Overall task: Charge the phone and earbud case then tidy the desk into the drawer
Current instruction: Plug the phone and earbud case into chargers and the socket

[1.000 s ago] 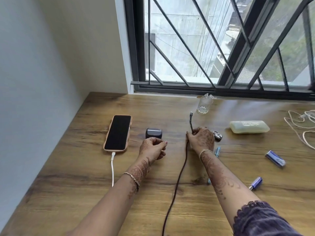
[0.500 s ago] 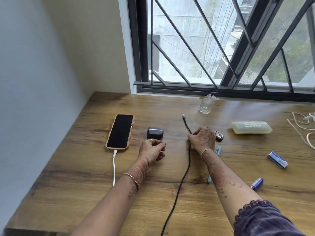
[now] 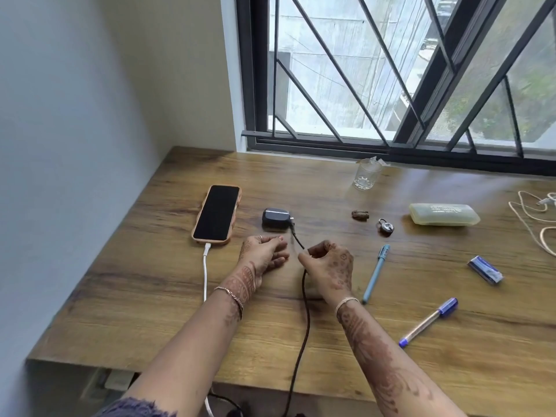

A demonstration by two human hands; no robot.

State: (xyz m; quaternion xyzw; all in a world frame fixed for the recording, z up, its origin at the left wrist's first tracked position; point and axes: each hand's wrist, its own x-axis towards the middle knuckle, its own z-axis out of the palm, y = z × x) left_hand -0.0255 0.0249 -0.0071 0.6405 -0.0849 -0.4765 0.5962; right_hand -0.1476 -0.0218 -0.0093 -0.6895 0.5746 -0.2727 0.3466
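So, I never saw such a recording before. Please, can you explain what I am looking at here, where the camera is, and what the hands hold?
No machine here: a person wears one camera on the head, looking down at a wooden desk. The phone lies with a white cable plugged in. The right hand pinches a dark cable whose tip reaches the earbud case. The left hand rests beside it, holding nothing visible. Also there: a glass, padlock, two pens and a pale case.
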